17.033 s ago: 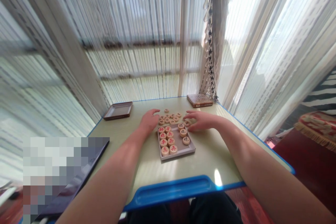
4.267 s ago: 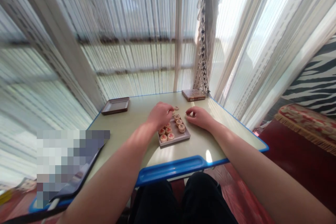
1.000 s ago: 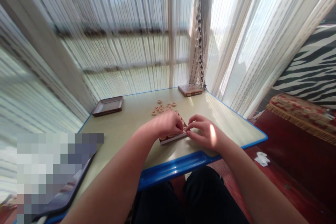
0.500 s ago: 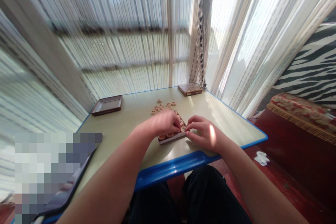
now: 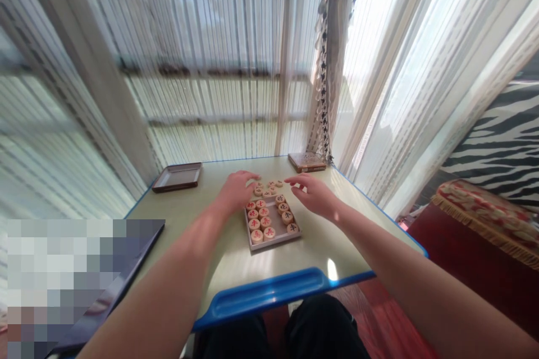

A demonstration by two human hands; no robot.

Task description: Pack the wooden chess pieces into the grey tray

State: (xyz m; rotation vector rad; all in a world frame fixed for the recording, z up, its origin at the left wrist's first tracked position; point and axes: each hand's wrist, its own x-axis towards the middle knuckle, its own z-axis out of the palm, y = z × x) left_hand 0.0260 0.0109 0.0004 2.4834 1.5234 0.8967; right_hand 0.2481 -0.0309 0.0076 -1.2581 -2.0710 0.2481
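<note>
A shallow grey tray [image 5: 275, 238] lies on the pale table [image 5: 202, 210] and holds several round wooden chess pieces [image 5: 263, 219] with red or black characters. Loose pieces [image 5: 269, 186] lie just beyond the tray. My left hand [image 5: 236, 190] reaches over the tray's far left corner, fingers stretched toward the loose pieces. My right hand [image 5: 311, 193] hovers at the tray's far right, fingers spread and slightly curled, nothing visible in it.
A brown empty tray [image 5: 177, 176] sits at the far left of the table and a brown box [image 5: 307, 161] at the far right corner. Striped curtains close in behind. A dark flat object [image 5: 126, 269] lies at the near left; the table has a blue rim [image 5: 269, 294].
Both hands have lifted off the tray's near corner and moved forward, opening toward the loose pieces. The tray's pieces now show uncovered.
</note>
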